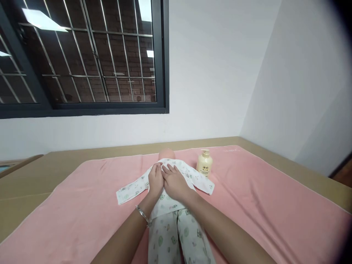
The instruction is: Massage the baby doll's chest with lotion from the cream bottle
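Note:
A baby doll (pixel 166 153) lies on its back on a pink towel (pixel 82 205), dressed in a white printed top (pixel 132 189) and matching trousers (pixel 170 238). My left hand (pixel 155 181) lies flat on the doll's chest, fingers together, with a silver bracelet on the wrist. My right hand (pixel 174 182) rests beside it on the chest, fingers slightly spread, touching the left hand. Neither hand grips anything that I can see. Only the top of the doll's head shows beyond my hands.
A cream pump bottle (pixel 204 163) stands upright on the towel just right of the doll's shoulder. The towel covers a tan surface (pixel 33 176) set into a white wall corner. A dark barred window (pixel 82 55) is up left.

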`<act>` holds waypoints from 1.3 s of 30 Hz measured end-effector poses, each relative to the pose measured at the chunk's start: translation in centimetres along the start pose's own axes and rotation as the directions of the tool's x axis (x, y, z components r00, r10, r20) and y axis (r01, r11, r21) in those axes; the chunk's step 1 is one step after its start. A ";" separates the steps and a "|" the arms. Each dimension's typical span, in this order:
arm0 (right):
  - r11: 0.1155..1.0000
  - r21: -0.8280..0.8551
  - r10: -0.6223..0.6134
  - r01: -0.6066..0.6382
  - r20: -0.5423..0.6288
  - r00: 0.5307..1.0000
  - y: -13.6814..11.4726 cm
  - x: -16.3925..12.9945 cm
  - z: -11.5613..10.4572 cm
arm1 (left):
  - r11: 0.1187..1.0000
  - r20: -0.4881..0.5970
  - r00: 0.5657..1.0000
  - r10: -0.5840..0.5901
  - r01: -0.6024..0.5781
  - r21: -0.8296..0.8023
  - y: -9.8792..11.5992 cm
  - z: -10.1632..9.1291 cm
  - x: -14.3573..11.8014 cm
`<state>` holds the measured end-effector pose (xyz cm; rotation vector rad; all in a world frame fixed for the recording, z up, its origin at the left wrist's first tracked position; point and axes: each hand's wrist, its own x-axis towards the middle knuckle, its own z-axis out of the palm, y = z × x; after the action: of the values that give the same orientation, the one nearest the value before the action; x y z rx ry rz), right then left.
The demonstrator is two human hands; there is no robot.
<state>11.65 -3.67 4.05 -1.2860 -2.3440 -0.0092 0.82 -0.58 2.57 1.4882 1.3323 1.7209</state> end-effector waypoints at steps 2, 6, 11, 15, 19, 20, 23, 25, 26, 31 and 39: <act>0.997 0.027 0.067 -0.067 -0.018 0.998 0.8 0.3 -0.1 | 1.000 0.001 1.000 0.016 -0.016 0.011 0.1 0.0 0.1; 0.945 0.007 0.325 -0.326 -0.076 0.943 1.5 0.6 0.3 | 0.999 0.000 0.999 0.032 -0.032 0.030 0.1 0.2 0.1; 0.955 -0.108 0.268 -0.277 -0.090 0.959 -0.6 -0.3 1.2 | 1.000 -0.015 1.000 0.003 -0.003 0.010 -0.3 0.1 -0.1; 0.987 -0.103 0.117 -0.123 -0.057 0.991 -1.3 -0.9 0.8 | 0.999 0.027 0.999 -0.020 0.020 0.026 -0.4 -0.4 -0.3; 0.987 -0.067 0.140 -0.145 -0.083 0.987 -1.1 -0.9 0.6 | 0.998 0.054 0.998 -0.029 0.026 0.052 -0.5 -0.6 -0.4; 0.985 -0.060 0.158 -0.165 -0.106 0.982 -1.2 -1.0 0.8 | 0.998 0.046 0.998 -0.042 0.040 0.048 -0.5 -0.6 -0.4; 0.976 -0.038 0.206 -0.216 -0.177 0.962 -1.3 -1.2 1.6 | 0.996 -0.002 0.997 -0.083 0.083 0.036 -0.8 -0.5 -0.3; 0.976 -0.018 0.209 -0.218 -0.209 0.955 -1.2 -1.4 2.0 | 0.994 -0.010 0.996 -0.086 0.086 0.070 -1.1 -0.4 -0.2; 0.977 -0.003 0.209 -0.214 -0.214 0.954 -1.0 -1.4 2.0 | 0.992 0.003 0.997 -0.075 0.075 0.103 -1.2 -0.4 -0.1; 0.946 0.120 0.320 -0.302 -0.181 0.930 0.5 -0.3 0.9 | 0.948 0.114 0.989 0.096 -0.125 0.292 -2.2 -0.3 0.0; 0.932 0.080 0.361 -0.353 -0.114 0.926 3.1 2.2 0.4 | 0.781 0.197 0.951 0.240 -0.309 0.543 -2.9 0.3 -0.4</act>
<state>12.99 -0.09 3.94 -1.6152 -1.9599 0.0908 0.55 0.30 -0.20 2.1776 1.7316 1.4182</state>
